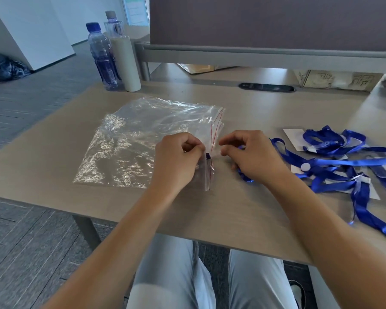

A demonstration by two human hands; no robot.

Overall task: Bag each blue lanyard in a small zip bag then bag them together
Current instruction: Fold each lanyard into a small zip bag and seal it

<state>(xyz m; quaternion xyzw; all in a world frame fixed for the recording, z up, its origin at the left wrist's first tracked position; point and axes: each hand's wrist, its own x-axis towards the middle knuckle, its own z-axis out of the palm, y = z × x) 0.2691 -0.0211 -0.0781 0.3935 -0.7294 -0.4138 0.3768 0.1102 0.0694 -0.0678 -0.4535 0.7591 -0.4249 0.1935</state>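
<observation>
My left hand (176, 159) pinches the mouth of a small clear zip bag (206, 172) with a red seal line, held just above the table. A bit of blue shows at the bag's mouth. My right hand (252, 157) grips a bunched blue lanyard (245, 177) right beside the bag's opening, fingertips at its edge. A pile of loose blue lanyards (343, 161) with white card tags lies to the right. A large crinkled clear zip bag (129, 148) lies flat on the left, with several small zip bags (216, 123) stacked at its right edge.
Two water bottles (103, 56) and a white cylinder (126, 63) stand at the table's back left corner. A grey partition (265, 54) runs along the back, with a cable slot (266, 87) before it. The wooden table (243, 215) ends near my lap.
</observation>
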